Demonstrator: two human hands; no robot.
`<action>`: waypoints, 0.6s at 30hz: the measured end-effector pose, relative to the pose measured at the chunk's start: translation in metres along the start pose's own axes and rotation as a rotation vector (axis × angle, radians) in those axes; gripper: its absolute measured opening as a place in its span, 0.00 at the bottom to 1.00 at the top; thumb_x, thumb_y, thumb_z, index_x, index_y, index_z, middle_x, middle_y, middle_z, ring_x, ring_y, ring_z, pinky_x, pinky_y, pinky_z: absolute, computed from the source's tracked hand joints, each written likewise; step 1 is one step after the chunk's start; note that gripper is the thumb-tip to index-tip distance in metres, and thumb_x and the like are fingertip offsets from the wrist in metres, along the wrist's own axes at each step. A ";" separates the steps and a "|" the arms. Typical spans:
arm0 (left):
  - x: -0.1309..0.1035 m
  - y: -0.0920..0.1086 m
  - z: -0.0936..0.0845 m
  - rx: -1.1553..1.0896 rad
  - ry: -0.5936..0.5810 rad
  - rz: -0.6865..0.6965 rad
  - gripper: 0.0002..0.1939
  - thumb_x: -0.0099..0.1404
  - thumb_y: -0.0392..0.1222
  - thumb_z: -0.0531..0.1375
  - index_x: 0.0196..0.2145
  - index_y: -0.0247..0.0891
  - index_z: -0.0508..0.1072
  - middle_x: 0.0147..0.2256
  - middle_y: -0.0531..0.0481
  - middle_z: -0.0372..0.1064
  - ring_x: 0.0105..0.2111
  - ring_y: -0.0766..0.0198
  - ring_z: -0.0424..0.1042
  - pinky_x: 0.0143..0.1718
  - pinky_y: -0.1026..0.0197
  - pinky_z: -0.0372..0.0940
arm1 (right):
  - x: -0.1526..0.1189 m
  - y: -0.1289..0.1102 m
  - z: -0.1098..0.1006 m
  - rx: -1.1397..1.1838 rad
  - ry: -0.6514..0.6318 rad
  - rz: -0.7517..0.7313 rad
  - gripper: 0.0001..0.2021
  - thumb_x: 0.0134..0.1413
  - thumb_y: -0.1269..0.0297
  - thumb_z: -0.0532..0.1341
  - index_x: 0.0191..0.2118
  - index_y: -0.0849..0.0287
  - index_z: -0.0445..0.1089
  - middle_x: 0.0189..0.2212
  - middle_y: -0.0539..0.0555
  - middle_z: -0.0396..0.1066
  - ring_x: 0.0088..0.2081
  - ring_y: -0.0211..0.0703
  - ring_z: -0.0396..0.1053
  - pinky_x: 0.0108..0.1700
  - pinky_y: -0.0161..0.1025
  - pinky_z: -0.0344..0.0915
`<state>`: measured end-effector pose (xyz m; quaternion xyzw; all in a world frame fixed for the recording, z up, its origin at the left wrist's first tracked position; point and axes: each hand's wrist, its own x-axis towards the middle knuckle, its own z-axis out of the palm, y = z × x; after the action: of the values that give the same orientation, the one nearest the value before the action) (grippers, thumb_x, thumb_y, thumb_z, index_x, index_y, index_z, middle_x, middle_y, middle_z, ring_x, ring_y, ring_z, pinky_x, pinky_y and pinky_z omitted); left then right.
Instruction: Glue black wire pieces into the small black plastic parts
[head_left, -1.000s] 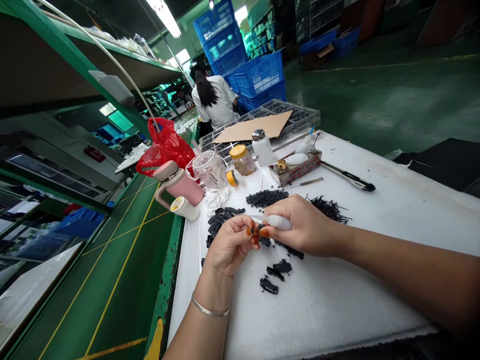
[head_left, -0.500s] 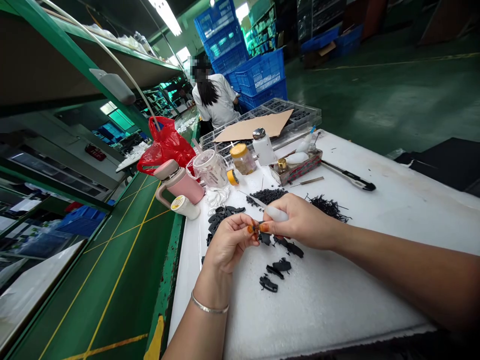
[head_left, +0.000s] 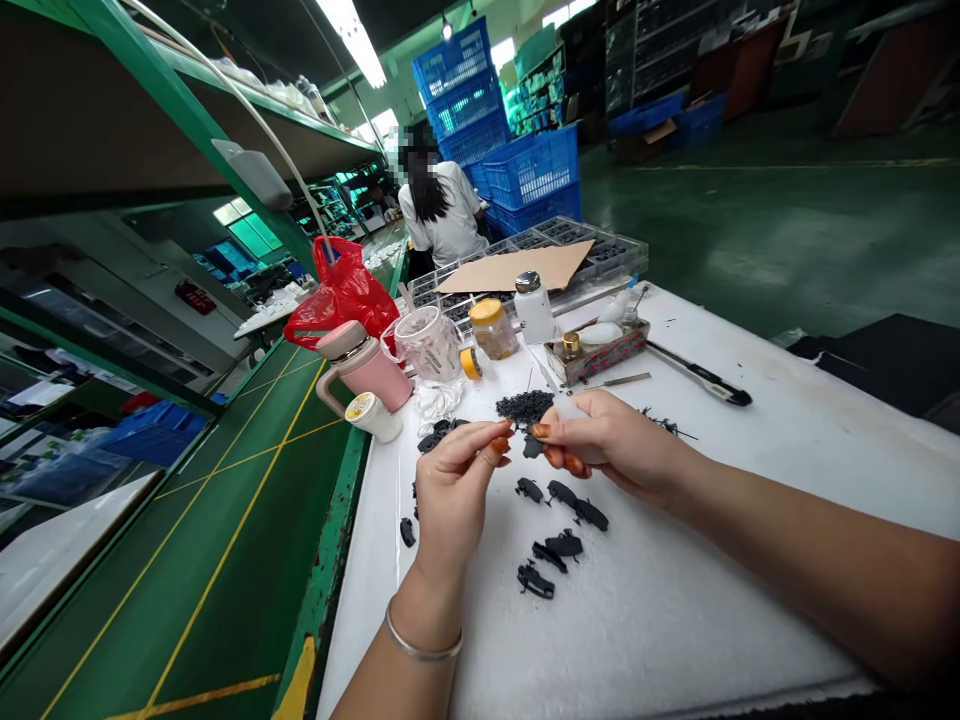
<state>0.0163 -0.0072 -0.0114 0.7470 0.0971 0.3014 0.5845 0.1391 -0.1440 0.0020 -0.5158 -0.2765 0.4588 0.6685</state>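
My right hand (head_left: 626, 440) is closed around a white needle-tipped squeeze bottle (head_left: 568, 407), its thin tip pointing up and away. At the thumb of this hand is a small black plastic part (head_left: 533, 446), seemingly pinched there. My left hand (head_left: 457, 485) is raised just left of it, thumb and forefinger pressed together; whatever they hold is too small to make out. A small gap separates the two hands' fingertips. Below them, several black molded parts (head_left: 564, 544) lie on the white tabletop (head_left: 660, 610). Behind the hands is a heap of tiny black rings (head_left: 525, 406).
Farther back stand a pink mug (head_left: 375, 372), a white tub (head_left: 373, 416), a yellow-lidded jar (head_left: 492, 330), a pump bottle (head_left: 533, 308) and a tool box (head_left: 600, 350). A cutter (head_left: 701, 372) lies right. Beyond the compartment tray (head_left: 622, 255) sits a person (head_left: 442, 215) in white.
My hands have come apart at the fingertips, the left moving slightly left. The right hand has turned, and a black part now shows at its thumb. The whole view has shifted slightly.
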 end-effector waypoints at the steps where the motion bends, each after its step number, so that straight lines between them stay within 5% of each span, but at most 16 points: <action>1: -0.001 0.002 0.001 0.021 -0.010 0.021 0.08 0.62 0.36 0.62 0.39 0.37 0.79 0.39 0.45 0.70 0.37 0.61 0.70 0.33 0.65 0.71 | 0.000 0.000 0.000 0.002 -0.003 -0.002 0.15 0.44 0.59 0.67 0.22 0.64 0.64 0.20 0.52 0.66 0.20 0.32 0.56 0.21 0.31 0.48; 18: -0.001 0.000 -0.002 0.184 -0.063 0.147 0.08 0.63 0.36 0.62 0.40 0.41 0.79 0.39 0.46 0.70 0.39 0.60 0.70 0.38 0.63 0.68 | 0.003 0.005 -0.002 -0.057 0.001 -0.028 0.17 0.44 0.56 0.67 0.22 0.63 0.63 0.20 0.50 0.64 0.20 0.32 0.55 0.22 0.31 0.48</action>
<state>0.0146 -0.0063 -0.0114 0.8118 0.0510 0.3098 0.4924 0.1400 -0.1424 -0.0040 -0.5309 -0.2964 0.4414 0.6599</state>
